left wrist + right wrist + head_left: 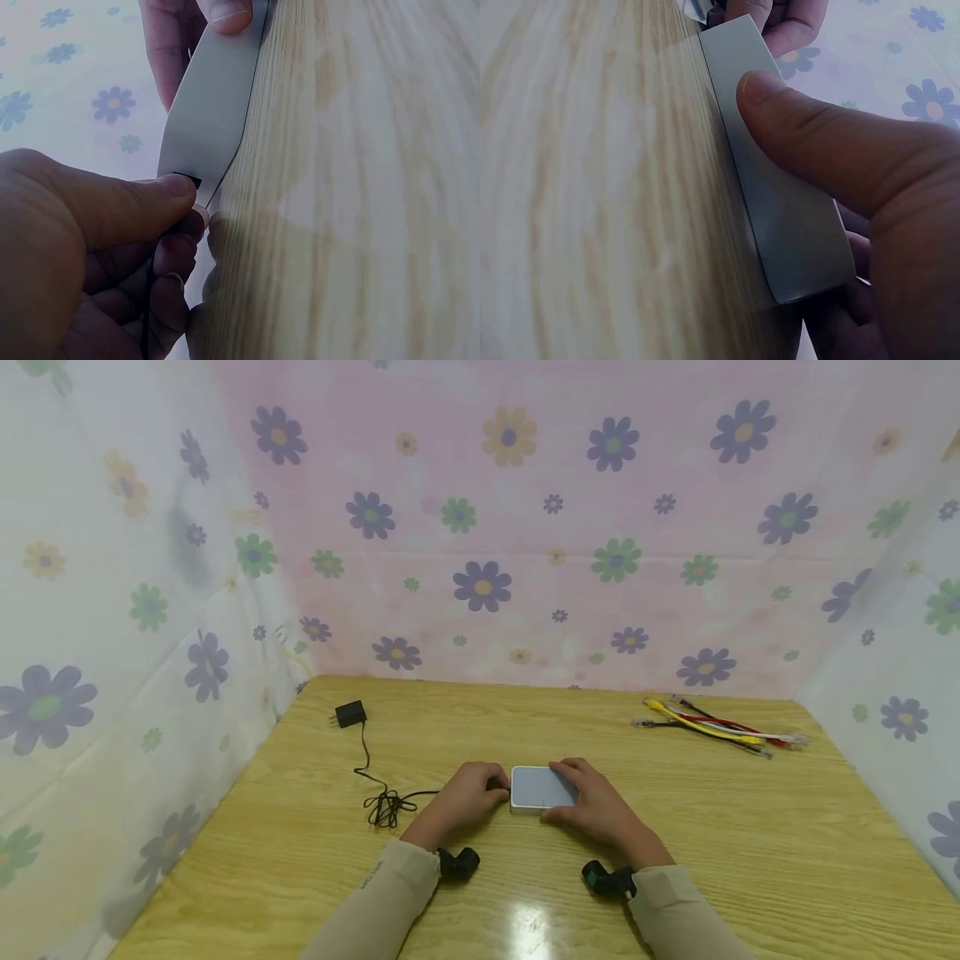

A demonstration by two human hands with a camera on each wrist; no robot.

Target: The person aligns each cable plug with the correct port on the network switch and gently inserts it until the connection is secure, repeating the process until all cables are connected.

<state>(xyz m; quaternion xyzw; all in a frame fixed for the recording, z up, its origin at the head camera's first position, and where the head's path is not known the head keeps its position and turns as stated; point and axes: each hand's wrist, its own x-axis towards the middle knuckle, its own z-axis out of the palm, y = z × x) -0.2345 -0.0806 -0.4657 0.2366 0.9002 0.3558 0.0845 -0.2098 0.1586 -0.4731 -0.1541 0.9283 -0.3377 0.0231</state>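
Note:
A small white box-shaped device [534, 787] with a grey top lies flat on the wooden table. My right hand [600, 806] grips its right part, thumb on the near side and fingers on the far side. At the left end, my left hand [467, 795] pinches the black plug [189, 178] of a thin cable against the device. How deep the plug sits is hidden by the thumb and fingers. The black cable [148, 300] passes under the left palm and leads to a loose coil [386, 808], then to a black power adapter [350, 714].
A bundle of short network cables [712, 727] in yellow, red, white and black lies at the table's back right. Flowered cloth [480, 527] hangs behind and at both sides of the table [750, 843]. A black camera [459, 864] is worn on each wrist.

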